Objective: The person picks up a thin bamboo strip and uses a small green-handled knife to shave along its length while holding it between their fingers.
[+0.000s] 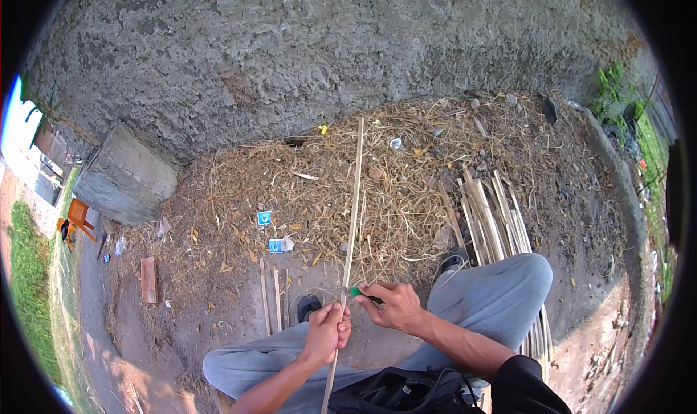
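Observation:
A long, pale strip of split bamboo runs from between my knees up toward the wall. My left hand is closed around its lower part. Just to the right, my right hand grips a small tool with a green handle, held against or very close to the strip. The tool's working end is too small to make out; a knife's blade cannot be told for sure. Beside my right leg lies a bundle of similar bamboo strips, partly hidden under the knee. Several thinner strips lie by my left foot.
Curly shavings cover the ground ahead, up to a rough grey wall. A concrete block stands at the left, with a reddish brick and an orange chair nearby. Blue packets lie among the shavings. A low kerb borders the right.

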Motion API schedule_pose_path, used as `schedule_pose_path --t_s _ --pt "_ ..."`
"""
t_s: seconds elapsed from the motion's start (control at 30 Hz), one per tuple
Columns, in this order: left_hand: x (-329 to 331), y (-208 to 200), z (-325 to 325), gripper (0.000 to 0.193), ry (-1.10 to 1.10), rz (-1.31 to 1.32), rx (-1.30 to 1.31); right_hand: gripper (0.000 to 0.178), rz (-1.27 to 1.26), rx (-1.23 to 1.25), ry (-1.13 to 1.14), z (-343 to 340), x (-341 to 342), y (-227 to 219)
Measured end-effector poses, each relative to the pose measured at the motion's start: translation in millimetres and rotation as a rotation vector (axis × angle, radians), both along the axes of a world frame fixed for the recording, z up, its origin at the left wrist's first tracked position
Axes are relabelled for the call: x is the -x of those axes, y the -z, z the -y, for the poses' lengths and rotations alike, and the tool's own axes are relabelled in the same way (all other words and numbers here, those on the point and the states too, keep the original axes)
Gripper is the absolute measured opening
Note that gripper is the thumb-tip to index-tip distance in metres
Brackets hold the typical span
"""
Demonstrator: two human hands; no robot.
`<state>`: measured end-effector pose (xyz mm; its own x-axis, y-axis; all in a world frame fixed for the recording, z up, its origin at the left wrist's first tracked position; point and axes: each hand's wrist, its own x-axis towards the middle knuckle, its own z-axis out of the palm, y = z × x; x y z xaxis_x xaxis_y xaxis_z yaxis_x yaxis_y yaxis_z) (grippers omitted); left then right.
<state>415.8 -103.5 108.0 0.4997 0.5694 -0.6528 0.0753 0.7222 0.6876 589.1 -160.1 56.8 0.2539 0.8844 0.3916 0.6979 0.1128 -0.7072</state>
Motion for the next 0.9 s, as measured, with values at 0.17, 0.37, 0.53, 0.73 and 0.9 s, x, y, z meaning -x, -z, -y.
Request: schedule_pose_path --t_s 0.17,0.37,0.53,0.73,0.9 --pt "7.4 -2.1 -11.9 0.026 0.045 0.082 0.14 0.016 0.013 -0.015 0.003 0.0 -0.5 -7.4" --pt "7.3 -2.3 -16.5 0.025 0.095 0.082 0.108 0.016 0.001 -0.06 0.024 -3.1 -0.9 -11.7" --pt "8.3 -4.2 -18.0 0.024 0.091 0.139 0.175 0.02 0.01 -0.096 0.024 -5.3 -1.9 -4.4" --pt "1.6 -9.3 -10.9 0.024 0.07 -0.003 -0.027 0.02 0.084 -0.062 0.014 -5.6 -4.4 -4.3" --pt "6.1 -3.1 -10.9 0.026 0.078 0.052 0.032 0.017 0.022 -0.06 0.019 -6.3 -1.8 -4.7"
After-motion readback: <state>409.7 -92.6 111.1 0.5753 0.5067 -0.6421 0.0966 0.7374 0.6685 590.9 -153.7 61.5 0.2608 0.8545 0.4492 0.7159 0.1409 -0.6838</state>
